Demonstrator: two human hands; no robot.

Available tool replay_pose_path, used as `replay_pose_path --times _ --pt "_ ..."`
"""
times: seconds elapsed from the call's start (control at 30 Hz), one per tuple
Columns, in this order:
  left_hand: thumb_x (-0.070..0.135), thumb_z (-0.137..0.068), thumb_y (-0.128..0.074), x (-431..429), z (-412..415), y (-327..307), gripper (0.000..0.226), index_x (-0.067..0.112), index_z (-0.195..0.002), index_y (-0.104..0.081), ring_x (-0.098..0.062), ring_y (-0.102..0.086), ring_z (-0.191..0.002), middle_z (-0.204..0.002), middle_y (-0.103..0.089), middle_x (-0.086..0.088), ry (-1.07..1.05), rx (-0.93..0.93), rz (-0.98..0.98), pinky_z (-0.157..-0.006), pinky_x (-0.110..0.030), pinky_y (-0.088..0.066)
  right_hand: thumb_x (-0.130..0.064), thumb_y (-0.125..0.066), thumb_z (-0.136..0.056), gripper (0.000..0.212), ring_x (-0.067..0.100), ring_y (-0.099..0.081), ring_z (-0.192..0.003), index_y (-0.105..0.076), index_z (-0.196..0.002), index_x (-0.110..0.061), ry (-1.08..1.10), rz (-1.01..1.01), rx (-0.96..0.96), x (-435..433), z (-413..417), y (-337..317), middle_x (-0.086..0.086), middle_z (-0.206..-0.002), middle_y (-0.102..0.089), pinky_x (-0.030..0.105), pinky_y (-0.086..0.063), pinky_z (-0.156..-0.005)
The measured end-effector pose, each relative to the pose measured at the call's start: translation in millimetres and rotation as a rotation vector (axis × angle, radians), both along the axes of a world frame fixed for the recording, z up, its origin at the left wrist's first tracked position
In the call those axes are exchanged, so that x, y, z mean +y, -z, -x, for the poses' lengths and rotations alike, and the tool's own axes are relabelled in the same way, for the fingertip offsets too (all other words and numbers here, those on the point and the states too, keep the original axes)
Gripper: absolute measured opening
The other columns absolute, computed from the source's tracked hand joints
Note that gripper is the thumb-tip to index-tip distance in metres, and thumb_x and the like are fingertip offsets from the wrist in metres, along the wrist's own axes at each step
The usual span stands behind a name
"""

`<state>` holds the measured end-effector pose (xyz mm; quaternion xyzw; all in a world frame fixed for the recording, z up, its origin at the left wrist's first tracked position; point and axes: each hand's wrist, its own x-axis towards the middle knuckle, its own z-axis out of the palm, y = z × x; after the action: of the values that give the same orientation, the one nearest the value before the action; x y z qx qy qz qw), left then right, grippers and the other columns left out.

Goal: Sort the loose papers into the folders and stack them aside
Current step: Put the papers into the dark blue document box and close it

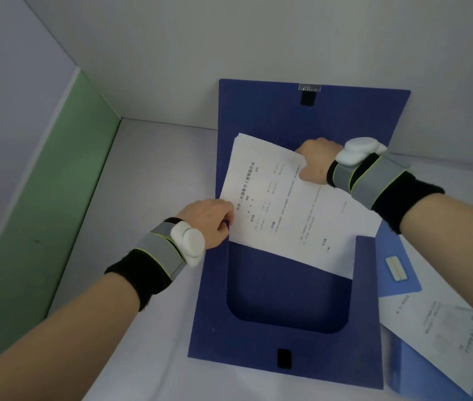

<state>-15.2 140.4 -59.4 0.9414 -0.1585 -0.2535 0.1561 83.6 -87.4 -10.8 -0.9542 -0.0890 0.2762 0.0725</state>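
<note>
From my head camera, looking down: a dark blue folder (290,302) lies open on the white table (148,175) in front of me, its back flap standing up toward the wall with a black strap and a metal clip at the top edge. The front pocket has a deep cut-out, and another black tab sits at its near edge.

My left hand (210,222) is closed on the left edge of the folder's pocket, fingers curled over the rim right where the lower left corner of the paper meets it. My right hand (315,163) pinches the upper right edge of a thin stack of printed papers (284,206), thumb on the printed face. The stack is tilted, its lower edge already down behind the pocket's front wall and the upper part still sticking out against the back flap. My hands are well apart, one on each side of the sheets. Both wrists carry grey straps with white sensor pods over black cuffs.

To my right, a lighter blue folder (397,267) with a white label lies flat, partly under the dark one. More loose sheets (438,331) rest on it, and what may be another blue folder shows at the blurred lower right corner.
</note>
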Motion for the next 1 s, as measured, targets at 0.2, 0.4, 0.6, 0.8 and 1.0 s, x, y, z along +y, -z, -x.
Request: replay_pose_path --times 0.2,0.4,0.6,0.8,1.0 --pt "0.011 -0.082 -0.045 0.0 1.4 0.7 0.023 0.015 -0.1 -0.059 -0.02 -0.06 -0.084 -0.1 -0.065 0.002 -0.004 -0.023 0.018 -0.073 -0.031 -0.051 -0.012 -0.045 -0.085 0.03 0.025 -0.054 -0.067 -0.067 -0.104 -0.019 -0.134 0.102 -0.139 6.7 3.6 8.3 0.007 -0.09 -0.067 0.02 -0.031 -0.047" --pt "0.009 -0.081 -0.046 -0.3 0.9 2.4 0.021 0.014 -0.095 -0.061 -0.019 -0.06 -0.083 -0.099 -0.066 0.0 -0.046 -0.01 0.054 -0.075 -0.031 -0.052 -0.01 -0.044 -0.088 0.029 0.023 -0.053 -0.072 -0.061 -0.111 -0.012 -0.239 0.128 0.005 28.0 21.5 25.1 0.008 -0.104 -0.066 0.023 -0.031 -0.047" --pt "0.012 -0.08 -0.05 -1.3 -1.0 0.4 0.02 0.018 -0.094 -0.064 -0.019 -0.064 -0.084 -0.096 -0.068 0.003 -0.102 0.031 0.067 -0.078 -0.035 -0.056 -0.01 -0.05 -0.087 0.043 0.03 -0.062 -0.103 -0.048 -0.131 -0.011 -0.165 0.038 0.213 28.6 37.3 33.1 0.01 -0.124 -0.059 0.031 -0.049 -0.069" --pt "0.009 -0.085 -0.048 0.1 -4.3 2.2 0.027 0.017 -0.107 -0.061 -0.013 -0.054 -0.076 -0.094 -0.063 0.005 -0.115 0.076 0.109 -0.082 -0.034 -0.055 -0.009 -0.06 -0.077 0.013 0.024 -0.053 -0.071 -0.063 -0.089 -0.005 -0.149 0.018 0.363 21.3 56.3 47.1 0.008 -0.083 -0.059 0.021 -0.035 -0.049" --pt "0.005 -0.084 -0.05 -1.8 -4.2 3.1 0.024 0.013 -0.105 -0.059 -0.013 -0.054 -0.071 -0.089 -0.058 0.004 -0.153 0.061 0.162 -0.074 -0.028 -0.052 -0.009 -0.047 -0.086 0.024 0.026 -0.057 -0.079 -0.055 -0.108 -0.014 -0.16 -0.048 0.1 19.1 67.2 39.3 0.006 -0.099 -0.063 0.029 -0.043 -0.063"
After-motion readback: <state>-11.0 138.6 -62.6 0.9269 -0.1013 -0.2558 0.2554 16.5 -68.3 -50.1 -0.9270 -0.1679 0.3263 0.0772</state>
